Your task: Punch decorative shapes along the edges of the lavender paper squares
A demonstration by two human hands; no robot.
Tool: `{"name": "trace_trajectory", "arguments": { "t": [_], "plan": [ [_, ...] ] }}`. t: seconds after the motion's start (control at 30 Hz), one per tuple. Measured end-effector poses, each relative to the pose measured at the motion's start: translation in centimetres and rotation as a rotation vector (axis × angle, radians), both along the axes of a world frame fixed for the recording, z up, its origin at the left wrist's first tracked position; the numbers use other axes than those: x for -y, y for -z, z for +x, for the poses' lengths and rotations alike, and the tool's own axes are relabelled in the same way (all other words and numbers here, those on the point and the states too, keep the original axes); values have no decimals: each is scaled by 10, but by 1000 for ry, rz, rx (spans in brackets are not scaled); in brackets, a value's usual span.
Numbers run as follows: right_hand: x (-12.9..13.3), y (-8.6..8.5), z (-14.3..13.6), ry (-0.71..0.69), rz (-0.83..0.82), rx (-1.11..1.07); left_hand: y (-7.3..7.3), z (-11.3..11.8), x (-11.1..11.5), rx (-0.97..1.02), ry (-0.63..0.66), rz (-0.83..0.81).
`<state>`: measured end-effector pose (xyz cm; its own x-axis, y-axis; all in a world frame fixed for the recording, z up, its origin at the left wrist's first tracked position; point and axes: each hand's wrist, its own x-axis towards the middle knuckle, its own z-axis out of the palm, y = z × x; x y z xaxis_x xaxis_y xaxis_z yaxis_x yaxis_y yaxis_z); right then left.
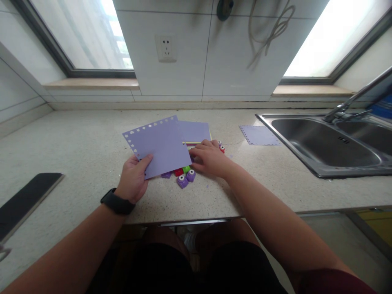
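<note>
The purple sheet (162,147) is just left of the middle of the frame, tilted, with small shapes cut along its upper and left edges. It looks light and thin, stiff enough to hold itself flat but easy to bend or crease; the cut edges are probably the weakest part, so a gentle pinch on the plain lower part should suit it best. The left hand (131,179) has its fingers closed on the lower left corner, thumb on top. The right hand (211,159) is by the lower right corner, its fingers loosely curled; whether they grip anything cannot be told. Below the sheet, near the centre, are small purple punches (182,181), with a red punch (178,172) and a green punch (186,168) just beside them. Another purple sheet lies partly behind (196,131), and a cut-edged sheet (260,135) rests on the table (79,163) at right, near the sink (324,143)
</note>
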<state>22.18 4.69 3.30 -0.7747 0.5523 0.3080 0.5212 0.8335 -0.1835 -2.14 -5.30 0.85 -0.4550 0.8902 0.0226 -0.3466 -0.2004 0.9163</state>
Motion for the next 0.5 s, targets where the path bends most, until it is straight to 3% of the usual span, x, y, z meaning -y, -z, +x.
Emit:
{"name": "trace_trajectory", "arguments": {
  "t": [0.5],
  "plan": [
    [-1, -2, 3, 76, -26, 47, 2, -1, 3, -22, 140, -15]
  ]
}}
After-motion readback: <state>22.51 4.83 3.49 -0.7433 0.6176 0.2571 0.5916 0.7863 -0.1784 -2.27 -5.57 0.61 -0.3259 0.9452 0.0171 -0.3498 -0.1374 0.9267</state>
